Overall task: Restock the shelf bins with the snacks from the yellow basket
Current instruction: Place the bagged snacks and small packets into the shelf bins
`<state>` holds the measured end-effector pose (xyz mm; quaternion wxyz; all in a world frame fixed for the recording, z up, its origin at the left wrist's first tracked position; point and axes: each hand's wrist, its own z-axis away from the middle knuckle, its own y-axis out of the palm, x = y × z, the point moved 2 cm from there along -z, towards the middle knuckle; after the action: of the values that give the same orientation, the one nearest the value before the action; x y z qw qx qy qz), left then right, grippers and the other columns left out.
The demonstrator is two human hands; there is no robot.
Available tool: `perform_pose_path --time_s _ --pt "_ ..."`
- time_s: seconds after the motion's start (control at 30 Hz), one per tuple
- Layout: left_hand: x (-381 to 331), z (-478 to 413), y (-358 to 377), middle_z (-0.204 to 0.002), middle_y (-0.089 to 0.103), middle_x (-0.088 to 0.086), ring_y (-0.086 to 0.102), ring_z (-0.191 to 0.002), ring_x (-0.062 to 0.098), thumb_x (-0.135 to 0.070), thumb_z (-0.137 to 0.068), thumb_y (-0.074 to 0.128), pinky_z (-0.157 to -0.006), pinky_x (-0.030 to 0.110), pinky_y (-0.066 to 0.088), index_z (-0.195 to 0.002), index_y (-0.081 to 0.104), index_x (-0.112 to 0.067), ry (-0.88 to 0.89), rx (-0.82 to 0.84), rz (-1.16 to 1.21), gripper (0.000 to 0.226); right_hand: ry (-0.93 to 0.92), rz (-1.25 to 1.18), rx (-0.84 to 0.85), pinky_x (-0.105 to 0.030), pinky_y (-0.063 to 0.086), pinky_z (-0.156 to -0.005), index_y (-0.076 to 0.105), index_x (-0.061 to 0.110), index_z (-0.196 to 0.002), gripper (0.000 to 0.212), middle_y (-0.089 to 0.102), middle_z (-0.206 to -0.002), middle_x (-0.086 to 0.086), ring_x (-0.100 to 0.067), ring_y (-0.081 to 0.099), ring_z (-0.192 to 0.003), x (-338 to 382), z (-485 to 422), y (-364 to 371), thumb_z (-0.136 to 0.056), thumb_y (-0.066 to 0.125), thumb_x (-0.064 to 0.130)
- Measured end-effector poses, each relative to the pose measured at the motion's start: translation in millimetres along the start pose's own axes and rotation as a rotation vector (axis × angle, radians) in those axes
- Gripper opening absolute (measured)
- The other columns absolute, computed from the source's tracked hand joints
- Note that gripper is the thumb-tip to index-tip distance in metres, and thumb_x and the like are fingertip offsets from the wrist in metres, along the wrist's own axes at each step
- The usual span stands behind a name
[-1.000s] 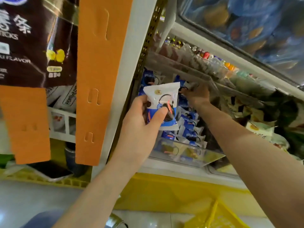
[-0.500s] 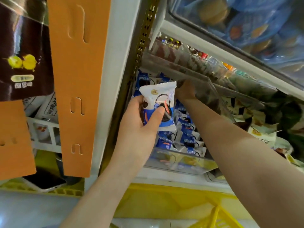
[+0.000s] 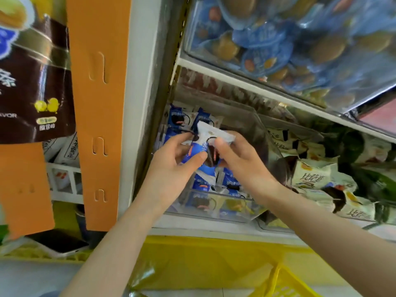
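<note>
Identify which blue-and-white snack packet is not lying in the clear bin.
The packet pinched between the left hand and the right hand, held over the clear bin; the other blue-and-white packets lie stacked inside it.

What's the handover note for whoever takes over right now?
Left hand: grips the blue-and-white snack packet low down.
Right hand: pinches the same packet's upper end.
Packet is held in front of the clear bin, which already holds matching packets.
Yellow basket: lower right, contents out of view.
Left to do: put this packet in the bin, then fetch more.
</note>
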<state>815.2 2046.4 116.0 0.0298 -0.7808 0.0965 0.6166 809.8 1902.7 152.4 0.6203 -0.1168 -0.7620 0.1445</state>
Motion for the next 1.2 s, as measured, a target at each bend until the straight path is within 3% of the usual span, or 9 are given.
perform_pose_path --time_s 0.13,0.23,0.43,0.53,0.67,0.77,1.0,1.13,1.2 --pt "-1 8 0 -0.089 0.069 -0.017 0.065 -0.083 -0.005 -0.033 -0.069 0.066 -0.063 0.007 0.048 -0.100 0.055 -0.034 0.039 -0.053 0.080 0.034 0.113 -0.056 0.020 -0.016 0.053 -0.065 0.063 0.011 -0.097 0.014 0.073 -0.092 -0.004 -0.009 0.069 -0.078 -1 26 -15 -0.084 0.065 0.015" --pt "-4 16 1 -0.083 0.071 -0.016 0.067 -0.081 0.000 -0.022 -0.072 0.069 -0.065 0.011 0.050 -0.097 0.059 -0.030 0.073 -0.068 0.115 0.028 0.134 0.076 0.141 -0.016 0.052 -0.073 0.062 0.023 -0.100 0.024 0.073 -0.094 0.009 -0.005 0.068 -0.087 -4 43 -20 -0.079 0.071 0.015" --pt "-17 36 15 -0.093 0.066 -0.020 0.060 -0.091 -0.004 -0.049 -0.070 0.057 -0.076 0.011 0.048 -0.102 0.057 -0.047 0.247 0.052 -0.194 0.032 0.003 0.371 0.049 -0.010 0.047 -0.066 0.055 0.043 -0.096 0.028 0.064 -0.092 0.017 0.006 0.062 -0.079 12 58 -25 -0.075 0.072 0.034" --pt "-12 43 16 -0.101 0.054 -0.028 0.048 -0.097 -0.018 -0.045 -0.082 0.049 -0.083 0.006 0.040 -0.118 0.048 -0.037 0.356 0.026 -0.427 0.037 0.011 0.428 0.037 -0.007 0.046 -0.056 0.058 0.040 -0.096 0.025 0.064 -0.090 0.016 0.007 0.062 -0.073 14 54 -32 -0.076 0.071 0.035" --pt "3 43 6 -0.098 0.067 -0.007 0.060 -0.092 0.009 -0.033 -0.086 0.058 -0.085 0.033 0.044 -0.107 0.066 -0.021 0.374 0.038 -0.837 0.025 0.103 0.527 -0.214 -0.007 0.042 -0.051 0.060 0.027 -0.110 0.034 0.061 -0.095 0.012 -0.002 0.058 -0.076 -8 21 -53 -0.080 0.066 0.043" --pt "8 43 7 -0.078 0.071 -0.003 0.064 -0.071 0.015 -0.028 -0.084 0.062 -0.072 0.034 0.046 -0.087 0.071 -0.018 0.417 0.077 -1.009 0.014 0.109 0.579 -0.304 -0.012 0.038 -0.057 0.058 0.016 -0.118 0.042 0.056 -0.103 0.008 -0.003 0.053 -0.080 -29 -17 -56 -0.083 0.065 0.039" --pt "9 41 7 -0.076 0.071 -0.004 0.063 -0.067 0.012 -0.032 -0.084 0.051 -0.068 0.031 0.046 -0.086 0.072 -0.019 0.453 0.083 -1.003 0.024 0.149 0.502 -0.341 -0.025 0.044 -0.085 0.053 0.006 -0.121 0.040 0.056 -0.120 -0.009 -0.020 0.054 -0.107 -57 -101 -34 -0.086 0.065 0.022" --pt "12 38 5 -0.076 0.071 -0.004 0.063 -0.067 0.013 -0.032 -0.086 0.050 -0.068 0.031 0.049 -0.084 0.072 -0.018 0.476 0.091 -0.990 0.025 0.175 0.467 -0.331 -0.007 0.041 -0.051 0.054 0.002 -0.117 0.034 0.055 -0.101 -0.007 -0.013 0.053 -0.082 -65 -134 -23 -0.089 0.063 0.018" --pt "12 37 4 -0.076 0.070 -0.005 0.062 -0.067 0.013 -0.032 -0.087 0.048 -0.067 0.031 0.048 -0.084 0.071 -0.019 0.488 0.090 -0.982 0.026 0.140 0.536 -0.274 -0.005 0.036 -0.050 0.053 0.006 -0.116 0.031 0.051 -0.098 -0.003 -0.009 0.049 -0.080 -68 -143 -21 -0.090 0.061 0.020"
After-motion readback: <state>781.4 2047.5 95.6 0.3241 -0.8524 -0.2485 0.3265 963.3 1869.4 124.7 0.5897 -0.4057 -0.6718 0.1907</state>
